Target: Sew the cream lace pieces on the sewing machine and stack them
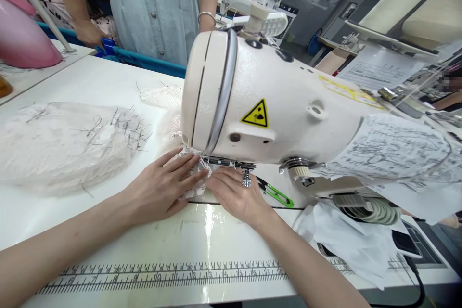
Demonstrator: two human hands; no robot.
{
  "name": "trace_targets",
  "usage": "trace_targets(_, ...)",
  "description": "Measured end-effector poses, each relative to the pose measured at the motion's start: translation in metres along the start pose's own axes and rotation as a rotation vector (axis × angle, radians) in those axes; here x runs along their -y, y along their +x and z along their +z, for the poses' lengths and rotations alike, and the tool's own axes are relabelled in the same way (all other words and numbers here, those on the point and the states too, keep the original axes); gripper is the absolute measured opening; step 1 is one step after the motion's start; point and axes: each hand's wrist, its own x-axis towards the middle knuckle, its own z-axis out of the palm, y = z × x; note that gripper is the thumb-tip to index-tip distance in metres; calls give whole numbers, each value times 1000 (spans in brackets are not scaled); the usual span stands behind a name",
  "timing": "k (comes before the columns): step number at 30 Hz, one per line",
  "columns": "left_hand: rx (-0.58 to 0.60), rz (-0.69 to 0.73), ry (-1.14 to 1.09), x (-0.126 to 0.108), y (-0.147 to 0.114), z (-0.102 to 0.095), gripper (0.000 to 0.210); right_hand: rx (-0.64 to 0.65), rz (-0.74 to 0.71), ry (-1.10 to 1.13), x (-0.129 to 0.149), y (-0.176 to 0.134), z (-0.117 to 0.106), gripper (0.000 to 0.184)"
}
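Observation:
A white lace piece (205, 163) lies on the sewing machine's bed, partly hidden by my fingers and the machine head. My left hand (157, 186) rests flat on it, fingers stretched out and a little apart. From the other side, my right hand (236, 192) has its fingers together, their tips at the lace edge close by the presser foot. The white sewing machine (277, 82) arches over both hands, with the needle area mostly covered. Green-handled thread snips (276, 193) lie just right of my right hand.
Gathered cream fabric (68, 144) with loose dark threads spreads on the left. A printed ruler strip (173, 274) runs along the front edge. White cloth (346, 240) and a phone (406, 243) lie at right. Across the table stands a person in a blue denim garment (151, 9).

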Motion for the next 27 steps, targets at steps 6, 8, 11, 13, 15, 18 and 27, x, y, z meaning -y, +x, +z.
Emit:
trace_targets(6, -1, 7, -31, 0, -1, 2, 56, 70, 58, -49, 0, 1, -2, 11)
trace_targets(8, -31, 52, -40, 0, 0, 0, 49, 84, 57, -58, -1, 2, -3, 12)
trace_targets(11, -99, 157, -28, -1, 2, -3, 35, 79, 46, -34, -2, 1, -2, 11)
trace_targets(13, -119, 192, -27, -1, 3, -5, 31, 67, 20, 10, -2, 1, -1, 11)
trace_targets(15, -118, 190, -55, 0, 3, -5, 30, 63, -10, 78, -2, 0, 2, 14)
trace_targets(18, -118, 165, -113, 4, 2, -4, 29, 62, -32, 170, 0, 0, 7, 15)
trace_targets(27, -96, 147, -75, 12, 1, -2, 30, 37, 0, 154, 7, 2, 15, 19)
